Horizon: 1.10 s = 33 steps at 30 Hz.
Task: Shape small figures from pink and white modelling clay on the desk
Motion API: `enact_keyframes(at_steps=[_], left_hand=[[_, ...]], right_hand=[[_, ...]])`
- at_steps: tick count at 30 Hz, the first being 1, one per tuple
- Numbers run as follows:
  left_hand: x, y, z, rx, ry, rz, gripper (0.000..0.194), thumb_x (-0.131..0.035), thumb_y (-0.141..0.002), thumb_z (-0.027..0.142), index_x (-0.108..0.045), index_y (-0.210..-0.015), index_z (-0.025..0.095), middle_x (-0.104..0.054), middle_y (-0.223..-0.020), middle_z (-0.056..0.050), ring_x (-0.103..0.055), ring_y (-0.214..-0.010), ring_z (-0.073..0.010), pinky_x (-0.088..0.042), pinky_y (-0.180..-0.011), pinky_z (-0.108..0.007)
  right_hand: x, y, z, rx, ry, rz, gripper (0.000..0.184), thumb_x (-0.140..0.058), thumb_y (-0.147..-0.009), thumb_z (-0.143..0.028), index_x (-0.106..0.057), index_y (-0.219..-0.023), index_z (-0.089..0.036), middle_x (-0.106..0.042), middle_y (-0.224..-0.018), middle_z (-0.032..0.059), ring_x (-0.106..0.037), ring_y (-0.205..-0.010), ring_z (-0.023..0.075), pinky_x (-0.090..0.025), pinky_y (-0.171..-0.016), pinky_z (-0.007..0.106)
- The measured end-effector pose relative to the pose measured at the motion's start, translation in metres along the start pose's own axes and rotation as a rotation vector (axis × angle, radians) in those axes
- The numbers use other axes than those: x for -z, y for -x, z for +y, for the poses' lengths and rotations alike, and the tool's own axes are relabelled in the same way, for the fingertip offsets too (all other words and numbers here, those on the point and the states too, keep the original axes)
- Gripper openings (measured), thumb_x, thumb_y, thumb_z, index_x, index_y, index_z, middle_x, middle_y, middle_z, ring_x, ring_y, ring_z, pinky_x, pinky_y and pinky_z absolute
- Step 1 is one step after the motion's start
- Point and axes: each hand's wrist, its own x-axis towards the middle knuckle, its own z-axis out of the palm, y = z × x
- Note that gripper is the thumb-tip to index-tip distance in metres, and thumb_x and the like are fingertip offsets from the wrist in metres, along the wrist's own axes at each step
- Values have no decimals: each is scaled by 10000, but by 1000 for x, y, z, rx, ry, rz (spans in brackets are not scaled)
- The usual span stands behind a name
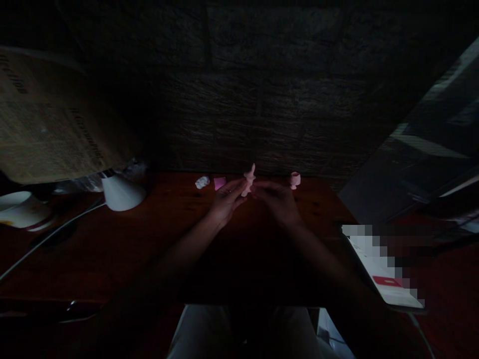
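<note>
Apparently, handling the pink piece (249,178) at twelve o'clock is the step: the left hand (225,202) pinches it, the right hand (280,200) sits close, grip unclear. Next likely calls for a light touch.

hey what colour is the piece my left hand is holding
The piece is pale pink, in the head view.

Exposure: very dim, with deep shadow across the bench (254,264) toward six o'clock. Edges: blurred, stretched at nine and three o'clock; blocky pixelation at four.
</note>
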Motion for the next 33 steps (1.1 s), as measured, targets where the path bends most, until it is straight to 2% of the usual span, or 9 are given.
enact_keyframes(at_steps=[7, 11, 16, 21, 28, 33], left_hand=[[0, 0, 4, 11, -24, -79, 260, -849, -719, 374, -773, -924, 234, -739, -965, -27, -673, -885, -150, -524, -718, -246], [0, 2, 6, 34, 0, -123, 280, -870, -692, 357, -779, -931, 243, -743, -1028, -34, -675, -933, -167, -534, -745, -263], [-2, 2, 7, 73, 80, -102, 287, -893, -663, 323, -774, -913, 246, -747, -1034, -24, -675, -935, -162, -529, -745, -255], [-2, 3, 9, 123, 134, -75, 235, -855, -728, 295, -751, -929, 233, -745, -1059, -24, -677, -944, -153, -523, -756, -242], [-3, 2, 7, 178, 276, -31, 187, -821, -777, 227, -695, -913, 206, -734, -924, 19, -669, -817, -94, -513, -769, -226], [-2, 3, 9, 215, 307, -70, 132, -781, -811, 186, -686, -902, 195, -717, -905, 26, -657, -796, -87, -504, -785, -235]], right_hand=[[-1, 0, 1, 30, 44, 37, 206, -839, -679, -402, -816, -828, -260, -790, -834, 21, -702, -767, 188, -572, -797, 376], [-2, 1, -1, 70, 53, 61, 165, -826, -695, -362, -818, -826, -262, -791, -823, 14, -708, -762, 190, -579, -782, 369], [-3, 2, -1, 74, 52, 41, 166, -803, -724, -363, -816, -853, -260, -801, -902, 19, -724, -840, 199, -576, -838, 377], [-3, 3, -1, 90, 66, 17, 175, -779, -764, -362, -801, -901, -255, -801, -991, 29, -732, -924, 206, -572, -884, 383], [-7, 6, 7, 249, 214, 9, 222, -766, -786, -318, -768, -986, -223, -795, -969, 36, -735, -890, 196, -577, -865, 356], [-5, 6, 10, 305, 282, 27, 183, -733, -826, -339, -771, -976, -242, -790, -1015, 39, -736, -912, 204, -579, -874, 371]])
